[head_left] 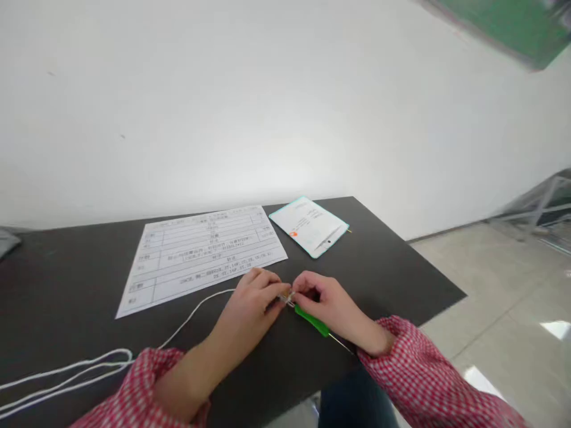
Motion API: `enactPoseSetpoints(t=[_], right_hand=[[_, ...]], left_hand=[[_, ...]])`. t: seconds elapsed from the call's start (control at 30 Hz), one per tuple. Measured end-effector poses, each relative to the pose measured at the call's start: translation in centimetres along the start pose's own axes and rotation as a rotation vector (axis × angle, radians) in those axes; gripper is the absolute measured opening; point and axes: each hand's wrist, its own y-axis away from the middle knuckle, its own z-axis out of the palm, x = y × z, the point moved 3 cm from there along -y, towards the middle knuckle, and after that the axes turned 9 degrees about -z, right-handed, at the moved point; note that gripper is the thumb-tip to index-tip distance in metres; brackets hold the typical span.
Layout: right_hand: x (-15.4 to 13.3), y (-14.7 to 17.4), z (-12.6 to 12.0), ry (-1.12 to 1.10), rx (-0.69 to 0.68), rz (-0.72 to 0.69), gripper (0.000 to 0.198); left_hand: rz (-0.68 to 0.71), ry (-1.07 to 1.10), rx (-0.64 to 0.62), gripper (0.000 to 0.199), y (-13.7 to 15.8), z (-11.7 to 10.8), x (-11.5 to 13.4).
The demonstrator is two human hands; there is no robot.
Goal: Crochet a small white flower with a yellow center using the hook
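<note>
My left hand point(253, 304) and my right hand point(328, 302) meet near the middle of the dark table. The fingers of both are closed in a pinch on a small bit of white yarn point(289, 302), mostly hidden by the fingertips. Just below the right fingers is a crochet hook point(312, 320) with a green grip and thin metal ends. Its upper end reaches in by the yarn; whether a finger holds the hook, I cannot tell. A strand of white yarn point(196, 310) runs from behind my left hand to loose loops at the lower left.
A printed sheet with a table of text point(200, 255) lies beyond my left hand. Behind my right hand is a white packet with a teal edge point(307, 226), a thin yellow tip poking out. A white wall point(223, 107) borders the dark table point(383, 261) at the back.
</note>
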Motion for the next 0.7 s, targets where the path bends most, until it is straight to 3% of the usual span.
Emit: enactPoseSetpoints(t=[0.3, 0.47, 0.7], right_hand=[[0.2, 0.6, 1.2, -0.090, 0.025, 0.108, 0.019], [-0.6, 0.4, 1.1, -0.040, 0.036, 0.143, 0.019], [-1.3, -0.9, 1.2, 0.113, 0.011, 0.062, 0.018]], left_hand=[[0.107, -0.067, -0.011, 0.020, 0.1, -0.6, 0.6], [0.194, -0.131, -0.013, 0.020, 0.0, -2.5, 0.6], [0.166, -0.228, 0.098, 0.022, -0.8, -3.8, -2.2]])
